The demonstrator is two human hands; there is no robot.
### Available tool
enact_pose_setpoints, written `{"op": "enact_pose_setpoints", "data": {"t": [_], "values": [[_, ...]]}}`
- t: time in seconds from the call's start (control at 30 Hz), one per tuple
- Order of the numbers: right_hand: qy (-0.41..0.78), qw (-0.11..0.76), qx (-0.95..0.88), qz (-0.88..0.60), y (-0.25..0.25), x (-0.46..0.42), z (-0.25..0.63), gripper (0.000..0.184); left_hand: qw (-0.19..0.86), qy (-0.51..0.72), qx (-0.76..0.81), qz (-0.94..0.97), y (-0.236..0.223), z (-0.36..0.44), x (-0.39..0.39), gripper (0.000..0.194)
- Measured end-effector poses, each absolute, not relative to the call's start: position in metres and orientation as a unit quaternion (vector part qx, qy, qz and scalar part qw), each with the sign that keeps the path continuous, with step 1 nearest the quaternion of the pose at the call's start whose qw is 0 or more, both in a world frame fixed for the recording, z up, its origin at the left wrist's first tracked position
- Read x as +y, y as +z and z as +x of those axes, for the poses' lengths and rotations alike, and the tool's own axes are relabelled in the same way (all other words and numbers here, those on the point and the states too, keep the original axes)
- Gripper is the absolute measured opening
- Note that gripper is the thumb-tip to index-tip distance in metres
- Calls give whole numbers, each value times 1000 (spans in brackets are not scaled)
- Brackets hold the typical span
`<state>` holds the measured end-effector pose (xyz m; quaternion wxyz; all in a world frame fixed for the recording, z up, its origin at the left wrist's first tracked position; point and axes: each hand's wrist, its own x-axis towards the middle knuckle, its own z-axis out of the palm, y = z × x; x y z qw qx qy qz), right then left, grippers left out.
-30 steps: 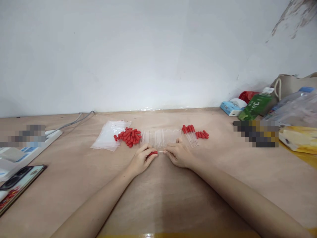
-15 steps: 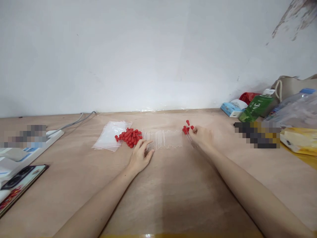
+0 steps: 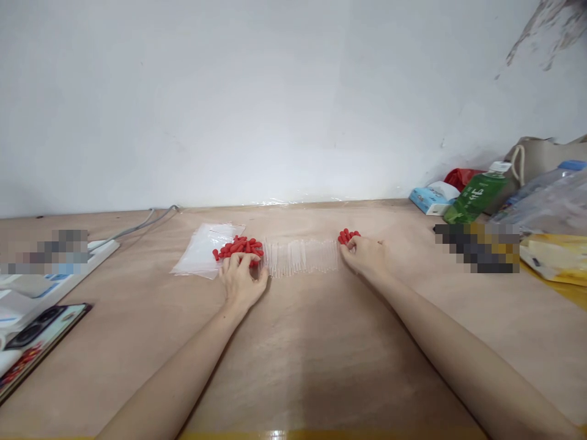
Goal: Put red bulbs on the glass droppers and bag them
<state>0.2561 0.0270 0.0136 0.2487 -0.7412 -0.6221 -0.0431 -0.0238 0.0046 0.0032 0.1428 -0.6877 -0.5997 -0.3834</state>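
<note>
My left hand (image 3: 241, 281) reaches over a pile of red rubber bulbs (image 3: 238, 245), its curled fingers on the near side of the pile and its thumb apart. No bulb can be seen lifted in it. To its right, thin clear glass tubes (image 3: 298, 256) lie side by side in a row. Beyond the row's right end, my right hand (image 3: 367, 256) rests low over a small group of droppers with red bulbs (image 3: 348, 236). Its thumb and index finger look slightly parted by the bulbs. The droppers' tubes are hidden beneath this hand.
Clear plastic bags (image 3: 197, 250) lie left of the pile. Further left are a white power strip (image 3: 98, 256) with a cable and a phone (image 3: 46, 336). At the right stand a tissue pack (image 3: 431, 198), a green bottle (image 3: 477, 195) and plastic bags (image 3: 550, 195) near the wall.
My left hand has moved left from the glass tubes onto the red bulbs. My right hand has lowered the dropper it held, which now lies with the others.
</note>
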Motion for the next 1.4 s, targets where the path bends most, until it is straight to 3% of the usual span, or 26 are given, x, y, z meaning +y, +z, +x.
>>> {"op": "enact_pose_setpoints", "data": {"t": [0.27,0.6,0.77,1.07,1.2,1.3,1.4], "values": [[-35,156,-657,-736,15,24,238,29,170,-350,-633,-669,4,-29,8,19],[-2,126,-641,-757,19,26,234,31,205,-347,-567,-718,2,-39,24,26],[7,110,-636,-764,17,28,232,32,223,-319,-546,-742,1,-39,29,21],[-128,267,-648,-701,2,23,225,26,223,-357,-554,-718,-3,-41,33,21],[-135,328,-700,-620,-11,19,219,23,198,-399,-550,-706,1,-40,31,22],[-100,385,-743,-538,-17,15,216,21,137,-457,-503,-721,5,-33,22,22],[-89,417,-768,-478,-16,10,213,22,7,-493,-445,-748,4,-20,11,21]]}}
